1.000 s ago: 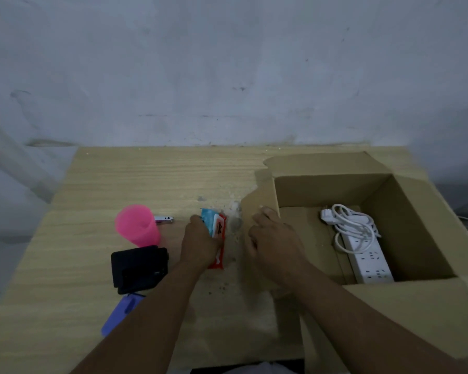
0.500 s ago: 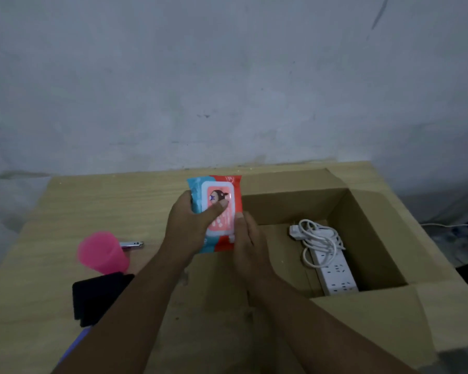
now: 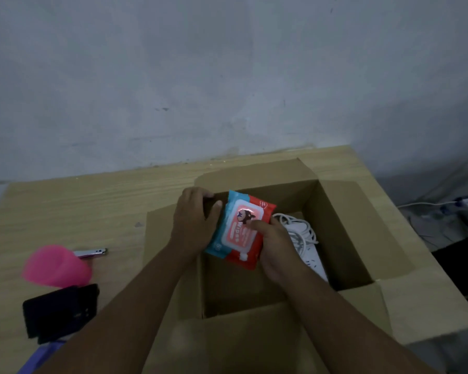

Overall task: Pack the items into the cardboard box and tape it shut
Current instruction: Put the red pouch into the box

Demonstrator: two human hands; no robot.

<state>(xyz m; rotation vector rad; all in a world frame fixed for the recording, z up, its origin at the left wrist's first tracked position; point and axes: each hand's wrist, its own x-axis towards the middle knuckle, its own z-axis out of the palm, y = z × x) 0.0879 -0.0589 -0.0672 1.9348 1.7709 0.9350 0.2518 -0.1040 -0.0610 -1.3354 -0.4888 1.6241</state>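
Observation:
An open cardboard box (image 3: 346, 238) stands on the wooden table, flaps spread outward. Above its left half I hold a red and blue pack of wipes (image 3: 241, 230) with both hands. My left hand (image 3: 193, 222) grips the pack's left edge, thumb on top. My right hand (image 3: 274, 247) holds its right and lower side, thumb pressing on the lid. A white power strip (image 3: 308, 249) with its coiled cable lies inside the box on the right, partly hidden by my right hand.
On the table left of the box are a pink cup (image 3: 54, 265) on its side, a small silver item (image 3: 91, 253) behind it, a black wallet-like item (image 3: 60, 311) and a purple object (image 3: 35, 360) at the bottom edge. A wall rises behind the table.
My left hand lifted the wipes pack off the table and carried it right, over the box opening. My right hand joined it on the pack. The view shifted right.

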